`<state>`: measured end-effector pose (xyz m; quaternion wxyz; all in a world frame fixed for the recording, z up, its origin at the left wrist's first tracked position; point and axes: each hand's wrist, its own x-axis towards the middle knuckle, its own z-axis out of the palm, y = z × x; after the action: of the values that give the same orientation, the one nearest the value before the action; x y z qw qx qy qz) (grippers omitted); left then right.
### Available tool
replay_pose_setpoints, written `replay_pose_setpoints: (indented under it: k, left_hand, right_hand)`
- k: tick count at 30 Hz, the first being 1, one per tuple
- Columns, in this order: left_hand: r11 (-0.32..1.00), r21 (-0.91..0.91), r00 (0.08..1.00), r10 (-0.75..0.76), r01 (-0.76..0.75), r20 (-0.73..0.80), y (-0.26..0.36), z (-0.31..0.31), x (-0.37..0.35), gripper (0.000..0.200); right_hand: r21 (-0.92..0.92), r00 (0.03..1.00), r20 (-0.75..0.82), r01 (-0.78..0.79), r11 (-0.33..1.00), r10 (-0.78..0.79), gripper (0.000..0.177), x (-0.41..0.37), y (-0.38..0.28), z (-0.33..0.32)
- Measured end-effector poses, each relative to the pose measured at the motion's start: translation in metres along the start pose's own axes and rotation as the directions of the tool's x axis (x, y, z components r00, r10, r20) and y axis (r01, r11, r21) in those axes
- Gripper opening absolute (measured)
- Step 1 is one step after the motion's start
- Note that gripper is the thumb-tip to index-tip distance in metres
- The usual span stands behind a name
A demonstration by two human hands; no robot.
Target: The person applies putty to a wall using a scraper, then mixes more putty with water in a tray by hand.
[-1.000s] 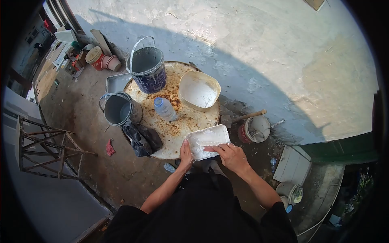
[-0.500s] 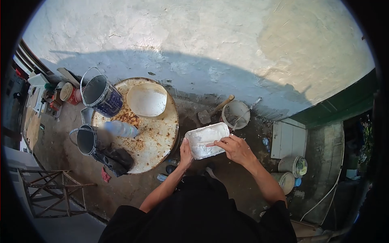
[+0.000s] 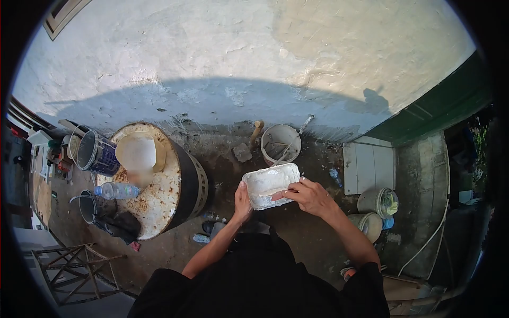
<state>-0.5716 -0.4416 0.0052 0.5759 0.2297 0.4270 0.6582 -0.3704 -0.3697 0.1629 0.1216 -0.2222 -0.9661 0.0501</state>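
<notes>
My left hand (image 3: 242,205) grips the left end of a white rectangular tub (image 3: 265,180), thumb along its rim. White paste or paint coats the tub's inside. My right hand (image 3: 310,197) reaches over the tub's right side, its fingers bent together inside near the front wall. A small pinkish-brown tip (image 3: 277,196) shows at those fingers; I cannot tell whether it is a fingertip or a flat piece held in them. The tub is held up in front of my body, tilted toward me.
A rusty drum (image 3: 159,206) stands left, bearing a white basin (image 3: 139,151), a plastic bottle (image 3: 117,191) and a dark cloth (image 3: 119,225). Beside it are a blue bucket (image 3: 101,153) and a dark bucket (image 3: 87,204). A white bucket (image 3: 278,143) sits by the plastered wall (image 3: 222,53).
My view has shifted right, so the drum and buckets appear farther left, showing the drum's side. The left hand keeps its hold on the tub; the right fingers moved slightly toward its front wall.
</notes>
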Motion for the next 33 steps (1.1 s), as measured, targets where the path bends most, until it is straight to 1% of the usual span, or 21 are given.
replay_pose_setpoints:
  k: [3,4,7,10,13,17,20,23,26,29,30,33]
  left_hand:
    - [1.0,-0.019,1.0,-0.021,0.021,0.01,-0.009,0.028,0.006,0.049]
    - [1.0,-0.015,1.0,-0.022,0.022,0.019,-0.013,0.036,0.01,0.049]
    - [0.999,-0.022,0.999,-0.032,0.033,0.032,-0.016,0.058,0.018,0.049]
    - [0.997,-0.047,0.998,-0.056,0.058,0.033,-0.028,0.068,0.033,0.048]
    - [0.997,-0.05,0.998,-0.062,0.063,0.028,-0.039,0.08,0.045,0.047]
    - [0.997,-0.026,0.994,-0.067,0.07,0.083,-0.035,0.108,0.068,0.046]
    - [0.999,0.0,0.994,-0.05,0.05,0.101,-0.049,0.119,0.096,0.046]
    - [0.995,-0.032,0.987,-0.094,0.099,0.13,-0.049,0.131,0.125,0.045]
    - [0.991,-0.041,0.98,-0.121,0.129,0.16,-0.058,0.14,0.159,0.044]
    - [0.993,0.076,0.975,-0.104,0.09,0.198,-0.064,0.138,0.183,0.044]
    - [0.992,0.067,0.97,-0.121,0.109,0.213,-0.057,0.146,0.191,0.044]
    - [0.985,-0.031,0.97,-0.159,0.168,0.185,-0.042,0.171,0.208,0.043]
  right_hand:
    - [0.031,0.999,0.038,0.032,0.999,-0.034,0.031,-0.025,0.012,0.011]
    - [0.019,1.0,0.021,0.022,1.0,-0.022,0.027,-0.032,0.015,0.012]
    - [0.014,0.997,-0.035,-0.07,0.997,0.07,0.026,-0.045,0.023,0.01]
    - [0.046,0.974,-0.164,-0.15,0.988,0.155,0.025,-0.052,0.039,0.006]
    - [0.018,0.961,-0.204,-0.189,0.982,0.189,0.028,-0.051,0.062,-0.008]
    - [-0.014,0.941,-0.209,-0.274,0.962,0.265,0.031,-0.048,0.088,-0.015]
    - [0.0,0.939,-0.184,-0.295,0.955,0.29,0.031,-0.045,0.108,-0.006]
    - [0.029,0.951,-0.124,-0.283,0.959,0.285,0.031,-0.039,0.128,-0.004]
    - [0.019,0.947,-0.081,-0.309,0.951,0.309,0.031,-0.028,0.157,-0.018]
    - [-0.059,0.908,-0.23,-0.374,0.926,0.351,0.038,-0.012,0.192,-0.028]
    - [-0.095,0.906,-0.23,-0.384,0.919,0.355,0.036,-0.004,0.2,-0.034]
    - [-0.044,0.919,-0.209,-0.35,0.936,0.334,0.036,0.002,0.218,-0.02]
